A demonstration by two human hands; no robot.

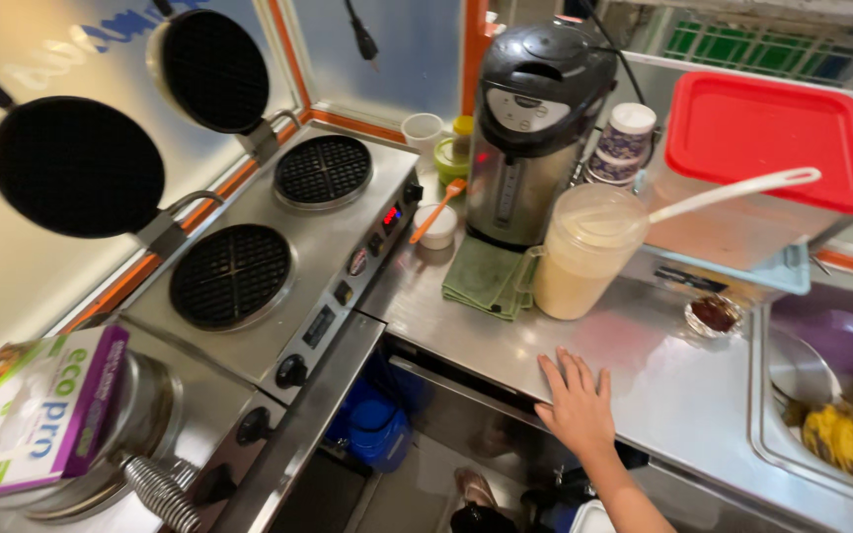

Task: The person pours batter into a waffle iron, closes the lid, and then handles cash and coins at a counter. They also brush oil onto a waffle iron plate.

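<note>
Right grip point(577, 405) rests flat on counter point(673, 385), batter jug point(584, 252) well beyond.

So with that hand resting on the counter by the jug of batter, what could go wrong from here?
1. The hand lies flat on the steel counter close to the batter jug; its long white ladle sticks out sideways, so a careless reach might tip it.
2. Both waffle irons stand open; if hot, they could burn a passing arm.
3. The box resting on the appliance at left looks easy to knock off.
</note>
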